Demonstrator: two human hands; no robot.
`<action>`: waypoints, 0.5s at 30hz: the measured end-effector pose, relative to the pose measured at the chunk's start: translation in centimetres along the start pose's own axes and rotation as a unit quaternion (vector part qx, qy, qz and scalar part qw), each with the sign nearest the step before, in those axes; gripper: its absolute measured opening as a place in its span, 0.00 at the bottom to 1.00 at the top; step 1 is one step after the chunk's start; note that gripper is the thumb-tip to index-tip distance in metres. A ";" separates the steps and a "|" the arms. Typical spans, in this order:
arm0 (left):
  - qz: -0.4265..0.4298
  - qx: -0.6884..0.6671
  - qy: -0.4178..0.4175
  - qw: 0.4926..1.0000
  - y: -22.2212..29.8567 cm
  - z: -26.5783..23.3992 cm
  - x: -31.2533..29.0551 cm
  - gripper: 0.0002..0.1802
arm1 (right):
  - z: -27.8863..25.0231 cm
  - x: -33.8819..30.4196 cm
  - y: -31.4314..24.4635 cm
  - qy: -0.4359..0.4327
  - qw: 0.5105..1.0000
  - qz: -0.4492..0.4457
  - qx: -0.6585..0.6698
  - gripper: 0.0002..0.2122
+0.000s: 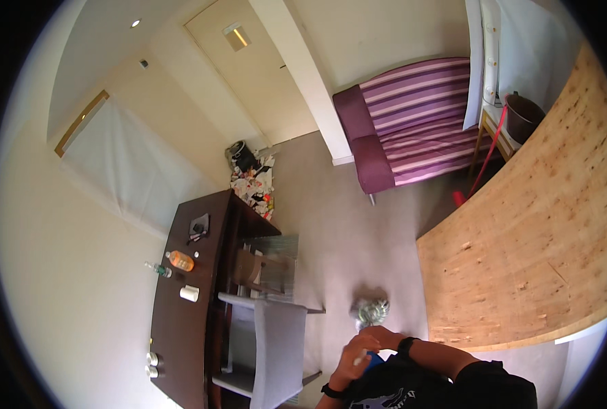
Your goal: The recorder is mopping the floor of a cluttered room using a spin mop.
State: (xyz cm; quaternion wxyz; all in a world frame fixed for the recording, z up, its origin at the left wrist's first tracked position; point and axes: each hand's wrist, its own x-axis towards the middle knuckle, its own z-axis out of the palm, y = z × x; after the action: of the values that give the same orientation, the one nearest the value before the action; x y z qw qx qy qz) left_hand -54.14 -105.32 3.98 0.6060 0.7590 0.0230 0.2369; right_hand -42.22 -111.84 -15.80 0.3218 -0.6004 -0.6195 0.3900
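Note:
Low in the view, my left hand (350,359) and my right hand (383,336) are close together in front of my dark shirt, both with fingers curled. They appear closed around the handle of a mop; a pale handle end and a bit of blue show beside my left hand. Beyond my right hand, the mop head (373,312), a greenish-grey stringy bundle, is over the grey floor. It is smeared by motion, and my hands hide most of the handle. Dark bands circle both wrists.
Left: a grey chair (276,351) at a dark table (180,327) with an orange bottle (180,260). Right: a large wooden board (521,252). Farther off: a striped purple sofa (419,116), a brown bucket (523,117), and scattered litter (254,187) by a black bin (242,157).

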 end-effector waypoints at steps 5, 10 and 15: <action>0.013 0.112 -0.110 0.988 -4.5 -6.8 4.6 0.09 | -5.5 8.4 2.1 0.145 0.986 -0.083 0.022 0.10; -0.071 -0.044 -0.017 0.996 -9.1 -16.2 10.4 0.09 | -11.1 19.0 0.3 0.135 0.989 0.058 0.012 0.14; -0.088 -0.165 0.089 0.978 -13.3 -23.6 15.9 0.13 | -15.2 27.5 -0.9 0.112 0.993 -0.023 0.004 0.12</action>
State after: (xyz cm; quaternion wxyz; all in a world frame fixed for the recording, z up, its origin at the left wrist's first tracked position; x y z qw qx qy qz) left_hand -45.80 -75.26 0.51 0.7366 0.6196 0.1043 0.2503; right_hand -31.46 -83.01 -9.48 0.4006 -0.6241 -0.5919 0.3157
